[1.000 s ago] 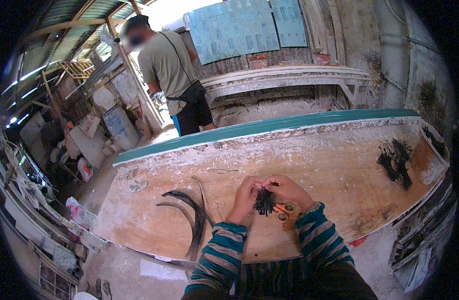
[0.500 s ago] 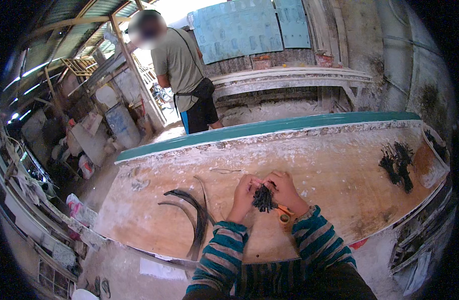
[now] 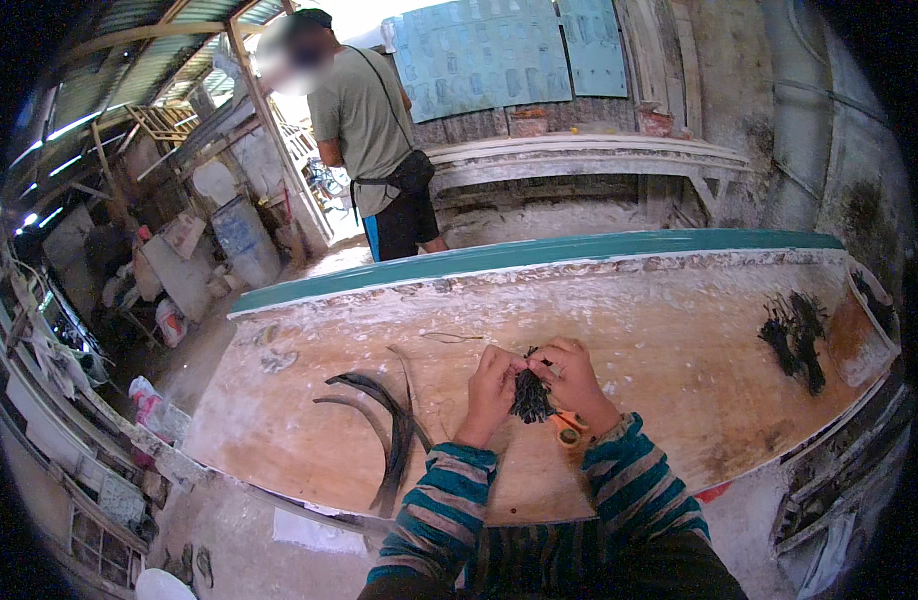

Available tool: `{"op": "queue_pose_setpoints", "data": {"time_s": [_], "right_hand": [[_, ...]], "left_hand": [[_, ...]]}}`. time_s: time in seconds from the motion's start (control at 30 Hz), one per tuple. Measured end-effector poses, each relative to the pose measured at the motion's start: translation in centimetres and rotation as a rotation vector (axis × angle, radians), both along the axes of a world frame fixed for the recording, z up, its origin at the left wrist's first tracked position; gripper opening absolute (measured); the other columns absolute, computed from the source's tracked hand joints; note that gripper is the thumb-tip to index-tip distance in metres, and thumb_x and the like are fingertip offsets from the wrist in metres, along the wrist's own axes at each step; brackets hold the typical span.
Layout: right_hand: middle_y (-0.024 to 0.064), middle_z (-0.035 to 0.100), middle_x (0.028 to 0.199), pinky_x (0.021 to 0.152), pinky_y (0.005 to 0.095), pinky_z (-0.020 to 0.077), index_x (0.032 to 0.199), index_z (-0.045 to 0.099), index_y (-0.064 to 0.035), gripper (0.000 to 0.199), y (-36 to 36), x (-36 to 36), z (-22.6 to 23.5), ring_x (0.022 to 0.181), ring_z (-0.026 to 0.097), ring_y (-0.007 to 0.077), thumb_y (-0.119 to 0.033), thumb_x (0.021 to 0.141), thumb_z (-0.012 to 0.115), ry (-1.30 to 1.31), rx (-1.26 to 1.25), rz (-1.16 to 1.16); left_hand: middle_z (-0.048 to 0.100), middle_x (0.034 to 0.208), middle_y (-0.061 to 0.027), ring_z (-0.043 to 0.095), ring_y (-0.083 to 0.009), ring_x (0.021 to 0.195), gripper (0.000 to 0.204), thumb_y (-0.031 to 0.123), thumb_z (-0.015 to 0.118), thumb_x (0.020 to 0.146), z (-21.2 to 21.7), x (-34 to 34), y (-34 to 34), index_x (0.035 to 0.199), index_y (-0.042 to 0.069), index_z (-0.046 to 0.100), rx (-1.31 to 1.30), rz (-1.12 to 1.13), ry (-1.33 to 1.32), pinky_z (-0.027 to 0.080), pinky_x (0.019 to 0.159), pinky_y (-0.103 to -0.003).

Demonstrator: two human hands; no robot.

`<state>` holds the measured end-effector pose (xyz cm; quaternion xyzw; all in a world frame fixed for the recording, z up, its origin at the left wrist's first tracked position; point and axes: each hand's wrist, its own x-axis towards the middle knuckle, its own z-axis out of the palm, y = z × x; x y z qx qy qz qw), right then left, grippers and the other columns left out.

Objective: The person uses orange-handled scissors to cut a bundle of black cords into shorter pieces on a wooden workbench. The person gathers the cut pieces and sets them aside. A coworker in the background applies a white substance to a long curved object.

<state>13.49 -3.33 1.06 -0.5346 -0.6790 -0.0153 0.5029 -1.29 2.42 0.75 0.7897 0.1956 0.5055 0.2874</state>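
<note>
A bundle of short, thin black strips (image 3: pixel 531 402) is pinched between my two hands above the wooden tabletop. Its cut ends fan downward, and a few tips stick up past the fingers. My left hand (image 3: pixel 492 385) grips it from the left with closed fingers. From the other side, my right hand (image 3: pixel 571 374) pinches the upper part with thumb and fingertips. Scissors with orange handles (image 3: pixel 569 430) lie beside my right wrist, blades hidden under the bundle. Left of my hands lie several long, curved black strips (image 3: pixel 397 445). Similar short black bundles (image 3: pixel 794 335) are heaped at the far right.
The dusty worktable (image 3: pixel 669 350) has a raised teal edge (image 3: pixel 579 252) along its far side. Beyond it stands a person (image 3: pixel 369 125) in a grey-green shirt, turned aside. A white-dusted bench (image 3: pixel 579 155) runs behind. A thin loop (image 3: pixel 451 337) lies on the tabletop.
Both hands stay together on the bundle, their fingers slightly shifted; a few black tips now show above them. The view has moved a little. The long strips lie as before.
</note>
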Motion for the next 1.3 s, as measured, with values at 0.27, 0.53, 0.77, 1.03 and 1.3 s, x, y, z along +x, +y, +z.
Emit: {"op": "queue_pose_setpoints", "data": {"time_s": [0.27, 0.53, 0.77, 1.03, 1.3], "right_hand": [[0.0111, 0.060, 0.079, 0.069, 0.0360, 0.0432, 0.079, 0.064, -0.0030, 0.014, 0.5, -0.2, -0.9, 0.076, 0.057, 0.0281, -0.011, 0.069, 0.070, 0.083, 0.118, 0.055], [0.0063, 0.059, 0.080, 0.085, 0.0423, 0.0340, 0.077, 0.065, -0.0102, 0.013, -0.1, -0.4, -0.7, 0.083, 0.055, 0.0260, -0.017, 0.067, 0.069, -0.014, 0.046, -0.131], [0.0024, 0.060, 0.075, 0.082, 0.0410, 0.0292, 0.074, 0.064, -0.0123, 0.008, -0.2, -0.5, -0.7, 0.080, 0.053, 0.0208, -0.017, 0.069, 0.068, -0.024, 0.033, -0.405], [0.0053, 0.063, 0.071, 0.075, 0.0422, 0.0357, 0.078, 0.065, -0.0096, 0.011, 0.1, -0.2, -1.7, 0.066, 0.058, 0.0227, -0.020, 0.076, 0.063, 0.246, -0.194, -0.300], [0.0016, 0.060, 0.061, 0.051, 0.0230, 0.0410, 0.075, 0.062, -0.0010, 0.010, 0.7, -0.9, -2.8, 0.054, 0.051, 0.0058, -0.010, 0.080, 0.061, 0.436, -0.202, -0.188]], "left_hand": [[0.052, 0.080, -0.0105, 0.054, -0.0240, 0.075, 0.010, 0.001, 0.053, 0.080, 0.5, 0.0, -0.2, 0.088, 0.003, 0.059, 0.032, 0.001, 0.041, 0.044, 0.066, -0.030], [0.054, 0.097, -0.0059, 0.053, -0.0174, 0.088, 0.022, 0.008, 0.057, 0.083, -1.1, 0.6, 1.0, 0.105, 0.006, 0.054, -0.278, -0.090, -0.017, 0.045, 0.075, -0.028], [0.053, 0.105, -0.0073, 0.050, -0.0196, 0.099, 0.031, 0.017, 0.064, 0.079, -2.2, 0.4, 2.4, 0.107, 0.007, 0.055, -0.239, -0.066, 0.039, 0.040, 0.085, -0.032], [0.051, 0.111, -0.0102, 0.039, -0.0298, 0.113, 0.030, 0.025, 0.068, 0.072, -0.1, 0.2, -0.1, 0.100, 0.014, 0.065, 0.255, 0.227, 0.393, 0.027, 0.096, -0.041], [0.051, 0.114, 0.0007, 0.033, -0.0299, 0.120, 0.010, 0.024, 0.069, 0.071, -1.0, 0.4, 0.2, 0.080, 0.019, 0.068, 0.162, 0.265, 0.286, 0.004, 0.097, -0.057]]}}
